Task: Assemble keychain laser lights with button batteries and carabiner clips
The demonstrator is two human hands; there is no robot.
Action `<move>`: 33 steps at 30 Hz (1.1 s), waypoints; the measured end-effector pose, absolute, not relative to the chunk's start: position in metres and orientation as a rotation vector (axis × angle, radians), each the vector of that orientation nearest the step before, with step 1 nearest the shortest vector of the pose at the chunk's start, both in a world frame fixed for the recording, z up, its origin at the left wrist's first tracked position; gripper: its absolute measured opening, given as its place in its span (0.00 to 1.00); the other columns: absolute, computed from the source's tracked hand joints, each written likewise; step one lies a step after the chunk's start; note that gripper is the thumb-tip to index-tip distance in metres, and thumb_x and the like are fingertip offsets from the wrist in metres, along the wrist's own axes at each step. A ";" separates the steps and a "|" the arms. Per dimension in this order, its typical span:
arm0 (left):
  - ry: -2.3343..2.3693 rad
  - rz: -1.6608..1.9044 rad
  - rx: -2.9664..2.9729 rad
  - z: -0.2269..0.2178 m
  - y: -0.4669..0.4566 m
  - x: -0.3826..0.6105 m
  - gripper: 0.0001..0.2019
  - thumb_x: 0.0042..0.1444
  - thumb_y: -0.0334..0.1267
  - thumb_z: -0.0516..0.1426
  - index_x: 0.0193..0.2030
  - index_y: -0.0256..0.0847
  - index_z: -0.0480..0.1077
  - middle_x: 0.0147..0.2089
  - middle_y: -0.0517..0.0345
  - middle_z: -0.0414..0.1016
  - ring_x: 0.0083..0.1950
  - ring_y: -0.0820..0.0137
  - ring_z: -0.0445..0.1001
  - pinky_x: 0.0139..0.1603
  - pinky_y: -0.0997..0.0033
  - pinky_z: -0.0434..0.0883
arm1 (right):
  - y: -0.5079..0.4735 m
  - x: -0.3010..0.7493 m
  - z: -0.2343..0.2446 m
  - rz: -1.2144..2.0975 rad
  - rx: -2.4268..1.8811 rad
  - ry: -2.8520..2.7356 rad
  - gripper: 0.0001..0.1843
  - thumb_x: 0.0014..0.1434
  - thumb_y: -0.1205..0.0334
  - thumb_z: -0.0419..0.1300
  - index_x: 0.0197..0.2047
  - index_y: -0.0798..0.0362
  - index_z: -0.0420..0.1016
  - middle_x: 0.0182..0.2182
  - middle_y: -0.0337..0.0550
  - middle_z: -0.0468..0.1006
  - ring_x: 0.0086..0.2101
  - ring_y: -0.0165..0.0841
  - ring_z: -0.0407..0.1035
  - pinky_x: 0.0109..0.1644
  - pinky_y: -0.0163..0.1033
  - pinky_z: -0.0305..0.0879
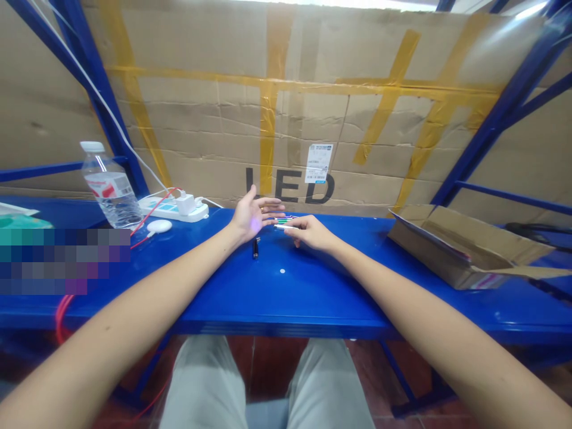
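My left hand point(254, 215) is held palm up above the blue table point(286, 298), fingers stretched out, with a small violet light spot on the palm. My right hand point(310, 231) is closed around a thin white pen-like stick point(286, 227) that points toward the left palm. A second thin green-and-white stick point(283, 219) lies just behind it by the left fingertips. A small dark cylinder point(255, 248) lies on the table under the left hand. A tiny white dot point(282, 271) sits on the table nearer to me.
A water bottle point(110, 187), a white power strip point(176, 208) with a plugged charger and red cable, and a white round puck point(159, 226) stand at the back left. An open cardboard box point(465, 244) lies at the right. A taped cardboard wall point(286, 107) backs the table.
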State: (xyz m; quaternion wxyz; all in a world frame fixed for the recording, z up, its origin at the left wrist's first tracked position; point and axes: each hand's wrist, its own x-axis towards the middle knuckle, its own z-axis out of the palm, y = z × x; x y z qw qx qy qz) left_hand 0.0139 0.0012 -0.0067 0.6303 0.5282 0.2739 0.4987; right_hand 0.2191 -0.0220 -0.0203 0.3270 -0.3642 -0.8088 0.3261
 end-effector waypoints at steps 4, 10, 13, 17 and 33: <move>0.635 1.151 1.215 -0.008 0.002 0.013 0.39 0.58 0.69 0.42 0.49 0.35 0.76 0.52 0.36 0.78 0.56 0.47 0.75 0.55 0.47 0.71 | -0.023 0.219 -0.019 0.855 -0.952 -2.101 0.21 0.59 0.53 0.61 0.48 0.59 0.82 0.19 0.38 0.73 0.21 0.30 0.66 0.28 0.36 0.62; 0.641 1.148 1.232 -0.007 0.002 0.013 0.40 0.58 0.70 0.42 0.50 0.35 0.76 0.53 0.36 0.78 0.56 0.46 0.75 0.54 0.47 0.72 | -0.021 0.220 -0.020 0.821 -0.968 -2.105 0.21 0.59 0.51 0.61 0.46 0.60 0.83 0.18 0.39 0.73 0.21 0.30 0.66 0.28 0.36 0.62; 0.639 1.150 1.221 -0.007 0.001 0.013 0.39 0.58 0.69 0.42 0.48 0.34 0.76 0.53 0.35 0.78 0.56 0.47 0.75 0.54 0.48 0.71 | -0.021 0.220 -0.020 0.836 -0.971 -2.103 0.21 0.59 0.52 0.61 0.47 0.60 0.83 0.18 0.39 0.73 0.21 0.30 0.66 0.28 0.36 0.62; 0.629 1.145 1.212 -0.007 0.001 0.013 0.39 0.59 0.69 0.42 0.48 0.35 0.76 0.52 0.36 0.78 0.56 0.47 0.75 0.55 0.47 0.71 | -0.021 0.219 -0.020 0.856 -0.956 -2.102 0.21 0.59 0.52 0.61 0.47 0.60 0.83 0.19 0.39 0.73 0.20 0.30 0.66 0.28 0.36 0.62; 0.608 1.125 1.235 -0.007 0.000 0.013 0.40 0.58 0.70 0.41 0.49 0.36 0.76 0.52 0.37 0.78 0.56 0.47 0.75 0.53 0.47 0.72 | -0.020 0.221 -0.021 0.825 -0.957 -2.116 0.22 0.59 0.51 0.60 0.47 0.60 0.82 0.18 0.38 0.73 0.20 0.30 0.66 0.28 0.36 0.61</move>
